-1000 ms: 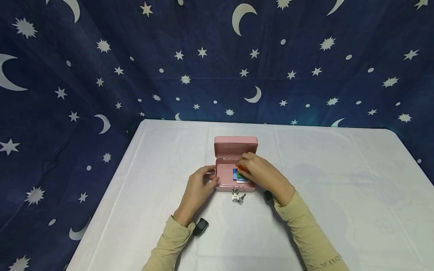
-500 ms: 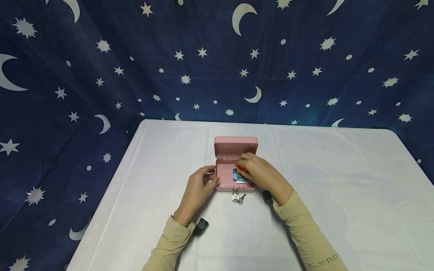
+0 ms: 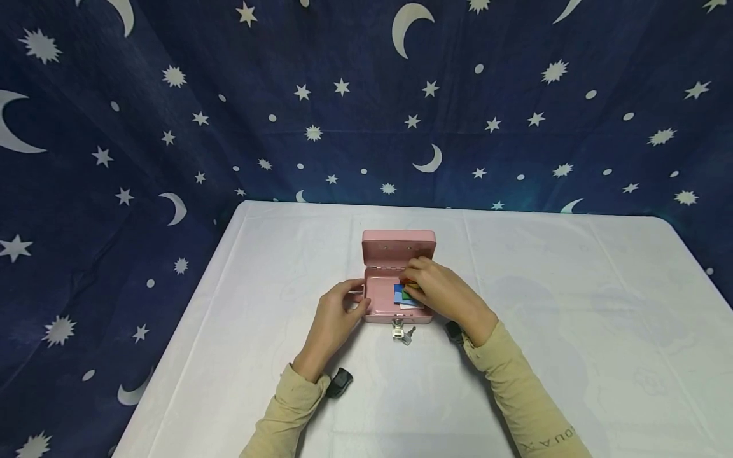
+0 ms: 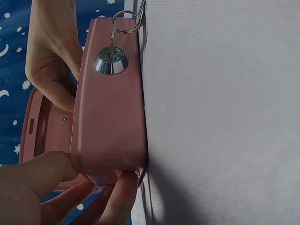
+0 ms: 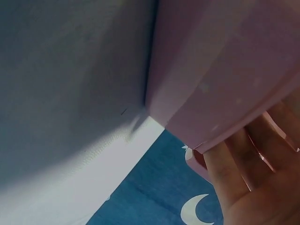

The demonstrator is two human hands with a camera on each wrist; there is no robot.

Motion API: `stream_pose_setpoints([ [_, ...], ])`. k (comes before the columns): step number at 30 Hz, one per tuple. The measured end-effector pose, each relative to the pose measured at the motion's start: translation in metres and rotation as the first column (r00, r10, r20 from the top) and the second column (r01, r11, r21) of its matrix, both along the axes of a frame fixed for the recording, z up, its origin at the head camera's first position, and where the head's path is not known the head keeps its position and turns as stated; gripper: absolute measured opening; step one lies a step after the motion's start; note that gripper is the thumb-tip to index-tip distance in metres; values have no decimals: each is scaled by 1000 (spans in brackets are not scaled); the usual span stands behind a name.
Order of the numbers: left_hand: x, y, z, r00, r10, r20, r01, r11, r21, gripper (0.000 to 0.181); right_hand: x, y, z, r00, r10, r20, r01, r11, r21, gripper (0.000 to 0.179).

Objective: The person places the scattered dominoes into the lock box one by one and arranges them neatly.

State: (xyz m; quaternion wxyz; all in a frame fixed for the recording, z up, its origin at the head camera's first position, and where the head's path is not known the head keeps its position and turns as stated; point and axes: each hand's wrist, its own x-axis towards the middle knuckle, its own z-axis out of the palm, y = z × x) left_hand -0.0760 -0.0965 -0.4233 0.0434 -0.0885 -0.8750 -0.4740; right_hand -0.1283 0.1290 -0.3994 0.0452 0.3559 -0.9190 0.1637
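Observation:
A pink metal cash box [image 3: 382, 296] stands with its lid [image 3: 398, 248] raised. My left hand [image 3: 338, 313] holds its left side, fingers against the wall and thumb at the front corner; the left wrist view shows these fingers curled close to the wall. My right hand [image 3: 443, 289] reaches over the right wall into the box, its fingertips pinching small coloured paper pieces. A blue piece [image 3: 397, 294] and a bit of green paper [image 3: 406, 295] show beside the thumb; the rest is hidden under the hand. A key [image 4: 111, 40] sits in the front lock [image 4: 110, 63].
A second key [image 3: 408, 337] hangs on a ring [image 4: 126, 21] at the box front. The white-covered table [image 3: 544, 305] stretches out around the box. Behind and to the left hangs a dark blue cloth [image 3: 355, 57] with moons and stars.
The orange piece under my right fingertips no longer shows, and a yellowish edge shows there instead. My left hand and the box have stayed in place.

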Motion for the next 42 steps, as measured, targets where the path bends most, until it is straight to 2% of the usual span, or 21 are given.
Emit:
stream_pose_setpoints([
  [9, 0, 1, 1, 1000, 7, 3, -7, 1000, -12, 37, 1, 1, -1, 1000, 7, -17, -7, 1000, -11, 16],
  [15, -2, 2, 2, 1000, 1, -25, -2, 998, -55, 37, 3, 1, 1, 1000, -17, -3, 17, 1000, -4, 21],
  [19, -3, 1, 6, 998, 4, -56, -9, 996, -87, 36, 5, 2, 5, 999, -24, -22, 24, 1000, 9, 25],
  [27, -6, -3, 16, 996, -7, -93, -6, 991, -136, 35, 12, 10, 13, 998, -41, -50, 40, 999, -28, 32],
  [33, -5, -6, 26, 984, -18, -178, -16, 982, -188, 38, 19, 19, 20, 995, -62, -76, 58, 997, -50, 45],
  [38, -3, -11, 31, 965, -17, -262, -47, 971, -236, 42, 25, 26, 23, 991, -85, -103, 80, 996, -48, 54],
  [42, -3, -16, 33, 948, -22, -316, -74, 955, -287, 48, 31, 32, 25, 989, -114, -89, 112, 993, -34, 65],
])
